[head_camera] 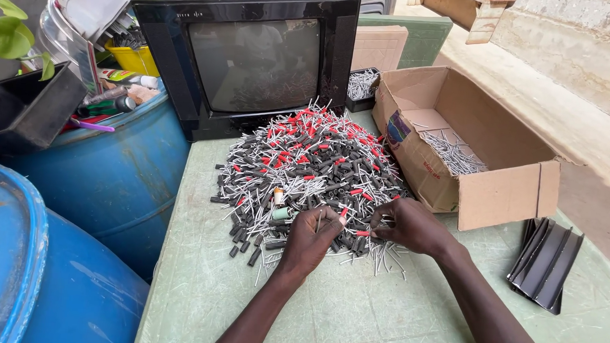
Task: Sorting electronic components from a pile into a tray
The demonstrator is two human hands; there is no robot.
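A big heap of small black and red sleeved metal pins [309, 161] lies on a pale green table [374, 312], in front of an old black television [245, 56]. My left hand [310, 239] rests at the heap's near edge, fingers curled around a few pins. My right hand [412, 225] is beside it, pinching a red-sleeved pin [362, 233] at the heap's near right edge. The two hands almost touch.
An open cardboard box [470, 148] with loose metal pins inside stands right of the heap. A black plastic tray piece [546, 261] lies at the right. Blue barrels [113, 177] crowd the left. A small black tray of pins [362, 85] sits behind the box.
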